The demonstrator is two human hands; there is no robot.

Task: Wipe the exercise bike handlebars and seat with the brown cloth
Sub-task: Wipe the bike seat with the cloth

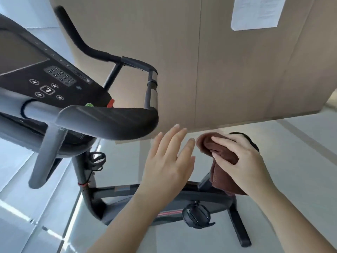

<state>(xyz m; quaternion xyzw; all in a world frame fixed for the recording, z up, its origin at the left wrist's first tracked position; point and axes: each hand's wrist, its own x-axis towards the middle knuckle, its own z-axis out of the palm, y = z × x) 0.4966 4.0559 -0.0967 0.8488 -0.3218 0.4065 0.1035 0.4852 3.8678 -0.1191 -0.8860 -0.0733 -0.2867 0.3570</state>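
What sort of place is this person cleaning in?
Probably a gym or home fitness room: an exercise bike with a keypad console and handlebars stands on a pale tiled floor, and a printed notice is stuck on the wood-panel wall behind.

The console (45, 77) is set at the left, with a handlebar (109, 123) just before it. Right of the handlebar the left hand (167, 163) is held, and right of that the cloth (222, 178) is gripped in the right hand (244, 161); a pedal (197, 214) is seen below them
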